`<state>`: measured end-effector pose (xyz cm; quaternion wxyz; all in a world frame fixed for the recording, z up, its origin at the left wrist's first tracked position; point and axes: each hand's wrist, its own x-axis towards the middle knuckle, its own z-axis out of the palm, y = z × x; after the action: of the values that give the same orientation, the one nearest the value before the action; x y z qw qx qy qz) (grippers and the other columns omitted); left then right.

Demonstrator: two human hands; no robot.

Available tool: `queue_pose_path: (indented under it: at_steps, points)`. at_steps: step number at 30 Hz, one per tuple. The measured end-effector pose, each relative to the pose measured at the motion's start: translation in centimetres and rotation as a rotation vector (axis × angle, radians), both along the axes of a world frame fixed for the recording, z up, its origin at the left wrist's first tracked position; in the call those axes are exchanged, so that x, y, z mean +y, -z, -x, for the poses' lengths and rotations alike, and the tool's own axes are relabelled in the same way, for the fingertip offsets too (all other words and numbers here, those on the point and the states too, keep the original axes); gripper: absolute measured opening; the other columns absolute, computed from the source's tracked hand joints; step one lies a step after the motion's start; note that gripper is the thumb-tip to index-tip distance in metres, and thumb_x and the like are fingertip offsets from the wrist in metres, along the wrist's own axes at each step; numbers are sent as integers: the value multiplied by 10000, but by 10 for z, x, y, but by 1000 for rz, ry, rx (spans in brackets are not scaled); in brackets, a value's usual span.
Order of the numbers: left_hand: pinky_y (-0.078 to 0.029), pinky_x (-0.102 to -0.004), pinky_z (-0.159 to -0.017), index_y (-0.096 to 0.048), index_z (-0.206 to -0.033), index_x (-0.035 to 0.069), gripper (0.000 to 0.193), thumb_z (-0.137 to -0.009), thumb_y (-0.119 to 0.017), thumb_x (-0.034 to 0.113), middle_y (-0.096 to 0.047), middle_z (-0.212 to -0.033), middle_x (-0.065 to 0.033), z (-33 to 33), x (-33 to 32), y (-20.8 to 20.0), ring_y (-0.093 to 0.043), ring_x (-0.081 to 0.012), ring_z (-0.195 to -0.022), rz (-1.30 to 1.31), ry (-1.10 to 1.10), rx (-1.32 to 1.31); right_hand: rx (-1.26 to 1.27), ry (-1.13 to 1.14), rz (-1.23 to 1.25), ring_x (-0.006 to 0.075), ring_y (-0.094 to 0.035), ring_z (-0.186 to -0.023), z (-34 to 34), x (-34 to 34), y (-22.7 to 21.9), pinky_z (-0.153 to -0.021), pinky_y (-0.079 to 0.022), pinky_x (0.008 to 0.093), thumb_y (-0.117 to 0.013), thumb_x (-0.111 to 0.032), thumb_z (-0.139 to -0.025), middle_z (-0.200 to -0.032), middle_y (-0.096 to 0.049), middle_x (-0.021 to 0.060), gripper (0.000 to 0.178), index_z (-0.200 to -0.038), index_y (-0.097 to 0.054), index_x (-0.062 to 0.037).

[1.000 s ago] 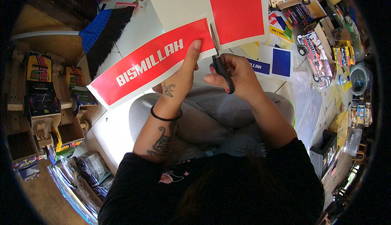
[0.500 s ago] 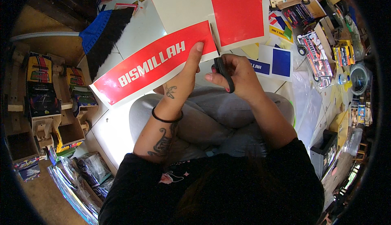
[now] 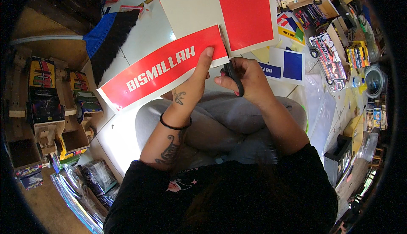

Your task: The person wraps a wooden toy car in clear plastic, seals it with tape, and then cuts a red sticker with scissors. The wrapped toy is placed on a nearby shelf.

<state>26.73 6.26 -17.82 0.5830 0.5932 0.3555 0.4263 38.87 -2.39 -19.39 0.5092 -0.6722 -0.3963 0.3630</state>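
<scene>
My left hand (image 3: 191,88) is closed on a red sticker strip (image 3: 161,62) with white lettering and a white border, thumb on its front near the right end. The strip hangs partly cut from a larger sheet (image 3: 193,5), which is cream with a red block (image 3: 246,13) on its right. A narrow slit parts the two. My right hand (image 3: 250,79) grips black-handled scissors (image 3: 233,77), fingers in the loops, at the near end of that slit. The blades are mostly hidden by the sheet.
Blue and yellow sticker pieces (image 3: 293,64) lie on the white tiles at right, beside clear plastic sheets (image 3: 320,102). Wooden toy trucks (image 3: 328,60) line the right side, more (image 3: 44,94) stand at left. A dark-bristled broom (image 3: 112,43) lies at upper left.
The red strip and my left hand have shifted slightly right and down. A dark scissor blade seen along the slit earlier is now mostly out of sight.
</scene>
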Motion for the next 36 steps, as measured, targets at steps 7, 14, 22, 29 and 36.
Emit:
queue_pose_path:
  at_steps: [7,14,22,29,36]
  points:
    - [-393,-207,-456,-612,-835,55,237,-820,-717,267,-568,-635,-7,-1,-2,0,-512,-79,-507,17,8,32,16,24,-25,88,-483,-543,-1,0,3,-511,-386,240,-841,-341,-634,-600,-556,17,403,-697,-611,-16]
    - [-392,-212,-455,-610,-823,64,241,-818,-720,279,-560,-620,-2,-1,-2,0,-508,-77,-501,-11,14,41,42,38,-50,91,-507,-561,1,0,0,-531,-409,242,-837,-294,-646,-619,-585,28,364,-717,-625,-7]
    - [-392,-214,-458,-609,-822,63,246,-810,-729,277,-563,-623,-1,-2,-5,1,-508,-78,-498,16,16,31,-4,40,-5,113,-562,-603,-1,0,-1,-577,-444,243,-834,-271,-651,-669,-626,56,366,-789,-657,18]
    - [-388,-210,-450,-608,-827,62,246,-812,-728,276,-572,-633,-4,-2,-5,1,-508,-75,-496,-6,54,-4,151,42,-147,119,-579,-635,0,2,-1,-618,-461,254,-821,-243,-665,-719,-634,48,377,-882,-647,11]
    - [-387,-207,-448,-607,-827,61,258,-812,-728,288,-569,-627,-3,-3,-6,1,-505,-74,-490,15,43,36,151,-9,-85,110,-586,-673,-4,2,0,-637,-462,254,-807,-222,-680,-763,-644,53,382,-933,-636,7]
